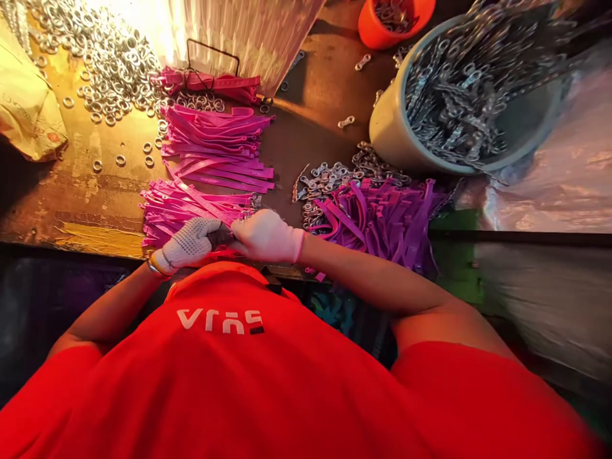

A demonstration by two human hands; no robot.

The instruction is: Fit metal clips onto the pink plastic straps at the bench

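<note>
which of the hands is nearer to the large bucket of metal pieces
Right. The right hand is left of the large bucket and closer to the body; the left hand is farther left, beyond the right one.

Worn brown workbench (325,83), scattered metal rings (115,70), pink straps (215,137), purple straps (382,220), grey bucket (389,124), orange tub (370,29)

Pink straps (215,140), purple straps (377,220), red shirt (191,389)
Left glove (189,244) white with rows of dark dots, right glove (270,236) white with a pink cuff edge; shirt lettered in white; loose rings (127,73) silver; pail (389,127) greyish beige; tub (375,30) orange-red; bag (29,105) yellow; tabletop (327,86) brown, streaked yellow along the front edge
</note>
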